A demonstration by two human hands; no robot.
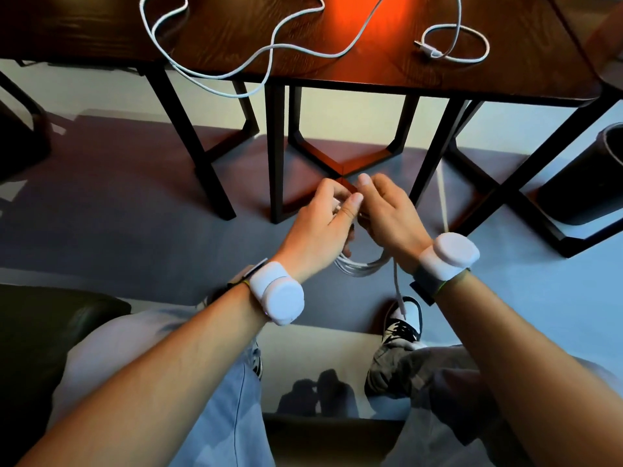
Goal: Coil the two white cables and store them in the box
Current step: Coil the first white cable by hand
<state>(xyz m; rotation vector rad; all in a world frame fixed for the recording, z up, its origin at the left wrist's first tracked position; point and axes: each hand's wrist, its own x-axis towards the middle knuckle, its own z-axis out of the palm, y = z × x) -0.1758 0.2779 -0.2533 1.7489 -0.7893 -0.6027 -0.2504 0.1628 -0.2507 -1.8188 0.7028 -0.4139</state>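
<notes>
One white cable [359,265] is gathered into loops that hang below my two hands, in front of the table and above the floor. My left hand [322,227] grips the top of the coil with the thumb pressed over it. My right hand [391,214] holds the same coil from the right side. A loose tail of this cable drops down past my right wrist toward my shoe. The second white cable [269,50] lies uncoiled in wide curves on the dark wooden table [371,75], its plug end at the right. No box is in view.
The table's dark legs [279,156] stand just beyond my hands. A dark round bin [586,176] stands on the floor at right. A dark chair seat [43,325] is at lower left. My knees and shoes fill the bottom.
</notes>
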